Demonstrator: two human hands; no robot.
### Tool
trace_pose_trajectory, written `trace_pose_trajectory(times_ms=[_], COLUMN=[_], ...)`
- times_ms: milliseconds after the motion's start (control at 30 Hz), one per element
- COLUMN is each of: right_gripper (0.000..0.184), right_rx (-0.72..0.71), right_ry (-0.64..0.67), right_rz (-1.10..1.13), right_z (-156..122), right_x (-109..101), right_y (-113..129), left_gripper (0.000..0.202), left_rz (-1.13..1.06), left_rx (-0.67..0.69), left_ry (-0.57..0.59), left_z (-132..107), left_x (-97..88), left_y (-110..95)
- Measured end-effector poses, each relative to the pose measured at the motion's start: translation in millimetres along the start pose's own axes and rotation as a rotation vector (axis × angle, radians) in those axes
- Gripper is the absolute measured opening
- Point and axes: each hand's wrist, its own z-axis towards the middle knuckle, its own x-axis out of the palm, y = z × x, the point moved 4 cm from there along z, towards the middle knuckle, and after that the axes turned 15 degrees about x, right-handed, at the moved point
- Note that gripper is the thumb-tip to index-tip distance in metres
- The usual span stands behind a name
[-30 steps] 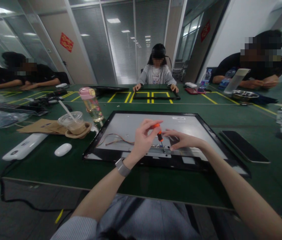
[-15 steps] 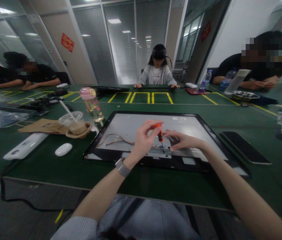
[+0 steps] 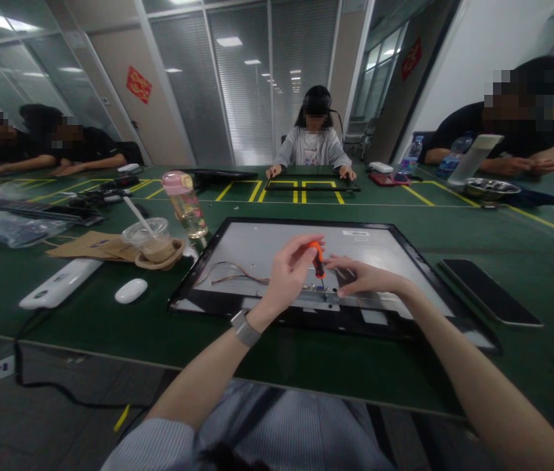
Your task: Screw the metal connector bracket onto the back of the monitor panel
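Observation:
A black-framed display panel [image 3: 404, 245] lies face down on the green table, its grey metal back up, with thin coloured wires [image 3: 230, 273] at its left. My left hand [image 3: 289, 275] is closed round the top of a small orange-handled screwdriver [image 3: 316, 259], held upright with its tip on a metal strip [image 3: 316, 299] near the panel's front edge. My right hand [image 3: 362, 275] rests next to the screwdriver's tip, fingers stretched out on the panel. A watch sits on my left wrist.
Left of the panel are a white mouse [image 3: 130, 290], a white remote-like bar [image 3: 59, 283], an iced drink with a straw [image 3: 152, 241] and a pink-lidded bottle [image 3: 184, 204]. A dark phone [image 3: 490, 282] lies to the right. Several people sit round the table; the one opposite holds a black frame [image 3: 312, 186].
My hands have stayed at the same spot on the panel, the left still on the screwdriver. The person opposite has again laid a black frame on the table. The view shifted slightly.

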Motion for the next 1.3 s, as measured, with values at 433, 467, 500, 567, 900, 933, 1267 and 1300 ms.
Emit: trace_pose_trajectory(times_ms=[433,467,500,567,900,933,1267,1300], right_gripper=[0.088,0.087,0.087,0.086,0.083,0.083,0.08,0.08], right_rx=[0.012,0.005,0.001,-0.002,0.006,0.004,-0.006,-0.006], right_ry=[-0.004,-0.004,-0.001,0.006,-0.006,-0.007,-0.016,-0.015], right_rz=[-0.009,-0.002,0.005,0.015,0.019,0.014,0.016,0.017], right_z=[-1.0,-1.0,-1.1,-1.5,-2.1,-2.4,-5.2,-5.1], right_x=[-0.3,-0.4,-0.4,-0.2,-0.9,-1.2,-2.0,-2.0], right_y=[2.7,2.7,2.9,3.5,2.3,2.7,6.8,6.8], left_gripper=[0.025,0.023,0.021,0.016,0.026,0.025,0.023,0.025], left_rz=[0.011,0.014,0.031,0.088,-0.01,-0.02,0.089,0.082], left_rx=[0.006,0.012,0.025,0.062,-0.001,-0.009,0.067,0.067], left_ry=[0.02,0.018,0.016,0.007,0.022,0.02,0.04,0.047], left_z=[1.7,1.8,2.1,2.7,4.4,4.6,9.2,9.5], left_x=[1.9,1.5,1.0,-0.3,-0.8,-1.2,-2.7,-2.6], left_y=[-6.6,-5.9,-5.3,-5.1,0.2,1.1,-6.6,-7.0])
